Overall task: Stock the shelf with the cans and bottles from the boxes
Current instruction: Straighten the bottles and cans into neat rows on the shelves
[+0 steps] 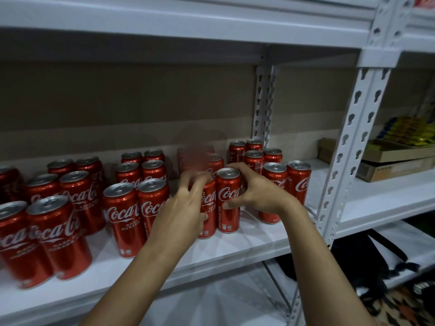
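Several red Coca-Cola cans stand in paired rows on the white shelf (247, 245). At the front of the middle row, my left hand (186, 208) grips one can (208, 208), fingers over its top and thumb low on its side. Beside it, my right hand (256, 191) holds a second can (228, 201), fingers curled over the rim and thumb on the label. Both cans stand upright on the shelf, touching each other. Behind them, the cans look blurred.
A white slotted upright (350, 142) borders the bay on the right. Beyond it, cardboard boxes (390, 165) with yellow packets sit on the neighbouring shelf. A black bag (381, 262) lies on the lower level. More can rows (54, 222) fill the left.
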